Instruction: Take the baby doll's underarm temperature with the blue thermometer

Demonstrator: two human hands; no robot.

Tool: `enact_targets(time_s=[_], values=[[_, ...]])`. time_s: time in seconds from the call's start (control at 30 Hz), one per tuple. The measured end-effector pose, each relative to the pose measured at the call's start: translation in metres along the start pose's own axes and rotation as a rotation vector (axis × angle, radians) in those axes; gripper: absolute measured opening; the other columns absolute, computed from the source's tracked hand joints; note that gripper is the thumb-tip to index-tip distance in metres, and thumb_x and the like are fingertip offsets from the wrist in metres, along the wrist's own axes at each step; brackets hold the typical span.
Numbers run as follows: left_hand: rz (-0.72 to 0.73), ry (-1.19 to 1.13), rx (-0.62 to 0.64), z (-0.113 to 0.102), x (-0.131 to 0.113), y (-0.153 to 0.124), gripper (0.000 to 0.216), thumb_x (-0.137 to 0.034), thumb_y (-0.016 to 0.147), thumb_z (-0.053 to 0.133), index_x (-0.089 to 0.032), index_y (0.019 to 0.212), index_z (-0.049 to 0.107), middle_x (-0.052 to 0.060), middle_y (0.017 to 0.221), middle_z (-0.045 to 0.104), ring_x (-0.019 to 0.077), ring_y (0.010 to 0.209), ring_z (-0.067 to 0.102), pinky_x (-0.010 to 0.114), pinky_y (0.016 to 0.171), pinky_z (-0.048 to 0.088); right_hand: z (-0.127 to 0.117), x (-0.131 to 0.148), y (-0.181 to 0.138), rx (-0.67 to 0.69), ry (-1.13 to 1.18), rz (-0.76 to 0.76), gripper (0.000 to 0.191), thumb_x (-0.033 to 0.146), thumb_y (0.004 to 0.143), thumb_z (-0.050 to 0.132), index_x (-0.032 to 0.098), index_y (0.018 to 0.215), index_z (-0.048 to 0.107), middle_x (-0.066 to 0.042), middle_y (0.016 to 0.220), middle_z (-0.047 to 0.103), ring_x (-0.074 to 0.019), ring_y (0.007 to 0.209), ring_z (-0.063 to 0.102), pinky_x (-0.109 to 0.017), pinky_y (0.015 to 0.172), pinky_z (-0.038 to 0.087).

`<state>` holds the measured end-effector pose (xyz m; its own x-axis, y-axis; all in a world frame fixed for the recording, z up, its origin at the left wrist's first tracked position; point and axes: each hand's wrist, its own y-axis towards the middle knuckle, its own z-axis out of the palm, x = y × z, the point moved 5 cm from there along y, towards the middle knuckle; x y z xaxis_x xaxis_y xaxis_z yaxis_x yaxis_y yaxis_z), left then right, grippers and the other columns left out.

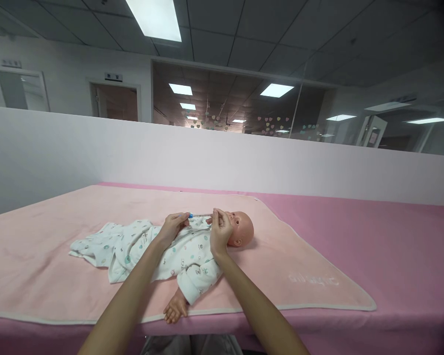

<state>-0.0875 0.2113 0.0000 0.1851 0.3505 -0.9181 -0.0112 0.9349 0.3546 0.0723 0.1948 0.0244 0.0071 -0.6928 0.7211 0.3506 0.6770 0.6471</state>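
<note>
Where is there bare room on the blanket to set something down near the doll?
Bare blanket lies right of the doll's head, out to the printed corner, and on the far strip toward the white partition. It is crowded at the doll's chest, where the left hand and right hand hold a thin stick.

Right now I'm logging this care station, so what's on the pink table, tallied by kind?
Baby doll in a white printed romper: 1
Peach fleece blanket: 1
Thin thermometer-like stick with a blue tip, held between left hand and right hand: 1
Total: 3
</note>
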Motion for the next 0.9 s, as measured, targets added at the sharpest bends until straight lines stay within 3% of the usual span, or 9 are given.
enact_targets(time_s=[0.1,0.17,0.3,0.37,0.43,0.57,0.67,0.77,0.9], values=[[0.004,0.136,0.032,0.004,-0.007,-0.004,0.025,-0.040,0.065,0.061,-0.015,0.060,0.064,0.001,0.056,0.056,0.0131,0.064,0.053,0.024,0.065,0.040,-0.017,0.020,0.009,-0.098,-0.029,-0.010,0.030,0.038,0.080,0.043,0.012,0.086,0.057,-0.002,0.059,0.060,-0.0132,0.056,0.058,-0.026,0.059,0.047],[-0.005,0.233,0.058,0.009,-0.015,-0.007,0.029,-0.039,0.065,0.062,-0.016,0.081,0.066,0.002,0.065,0.061,0.0156,0.071,0.056,0.026,0.068,0.042,-0.047,0.039,0.008,-0.241,-0.093,-0.072,0.028,0.037,0.079,0.046,0.012,0.086,0.059,-0.005,0.069,0.063,-0.0144,0.063,0.059,-0.027,0.061,0.048],[0.132,0.372,-0.094,0.017,-0.039,-0.011,0.034,-0.041,0.064,0.062,-0.015,0.087,0.065,0.007,0.079,0.065,0.0194,0.077,0.057,0.029,0.070,0.044,-0.123,0.073,-0.021,-0.384,-0.386,-0.420,0.014,0.025,0.074,0.056,0.015,0.083,0.062,-0.006,0.079,0.064,-0.0161,0.072,0.061,-0.029,0.069,0.048],[0.228,0.505,-0.109,0.029,-0.044,-0.011,0.031,-0.040,0.066,0.059,-0.016,0.085,0.065,0.006,0.079,0.065,0.0195,0.077,0.057,0.030,0.072,0.043,-0.152,0.073,-0.041,-0.352,-0.652,-0.542,0.011,0.019,0.072,0.059,0.018,0.082,0.063,-0.004,0.077,0.065,-0.0157,0.073,0.061,-0.028,0.071,0.047],[0.254,0.635,-0.028,0.044,-0.039,-0.011,0.029,-0.038,0.067,0.058,-0.019,0.088,0.065,0.005,0.084,0.066,0.0198,0.078,0.057,0.031,0.074,0.042,-0.173,0.062,-0.057,-0.258,-0.852,-0.629,0.011,0.017,0.073,0.058,0.019,0.083,0.062,-0.002,0.075,0.066,-0.0147,0.071,0.061,-0.026,0.070,0.046],[0.214,0.807,0.139,0.064,-0.016,-0.013,0.031,-0.032,0.065,0.058,-0.022,0.093,0.065,0.004,0.096,0.065,0.0239,0.089,0.055,0.033,0.078,0.041,-0.194,0.028,-0.068,-0.073,-1.092,-0.510,0.018,0.027,0.081,0.046,0.019,0.079,0.062,-0.005,0.076,0.065,-0.0173,0.070,0.060,-0.029,0.065,0.045],[0.219,0.813,0.140,0.062,-0.009,-0.014,0.033,-0.029,0.065,0.056,-0.023,0.096,0.064,0.003,0.098,0.064,0.0236,0.091,0.055,0.032,0.080,0.040,-0.185,0.023,-0.062,-0.069,-1.149,-0.380,0.027,0.034,0.081,0.042,0.019,0.069,0.062,-0.010,0.079,0.063,-0.0233,0.077,0.056,-0.036,0.067,0.044],[0.175,0.745,0.103,0.055,-0.006,-0.013,0.031,-0.029,0.066,0.055,-0.022,0.095,0.064,0.003,0.096,0.065,0.0218,0.087,0.057,0.031,0.078,0.043,-0.141,0.035,-0.045,-0.007,-0.990,-0.347,0.022,0.030,0.080,0.043,0.019,0.076,0.061,-0.010,0.088,0.061,-0.0223,0.085,0.054,-0.034,0.070,0.043],[0.159,0.651,0.084,0.050,-0.003,-0.012,0.027,-0.028,0.067,0.054,-0.019,0.089,0.066,0.004,0.089,0.067,0.0211,0.083,0.059,0.031,0.077,0.045,-0.048,0.033,-0.019,0.404,-0.872,-0.328,0.022,0.017,0.081,0.037,0.020,0.080,0.059,-0.004,0.076,0.062,-0.0148,0.068,0.056,-0.024,0.057,0.039]])
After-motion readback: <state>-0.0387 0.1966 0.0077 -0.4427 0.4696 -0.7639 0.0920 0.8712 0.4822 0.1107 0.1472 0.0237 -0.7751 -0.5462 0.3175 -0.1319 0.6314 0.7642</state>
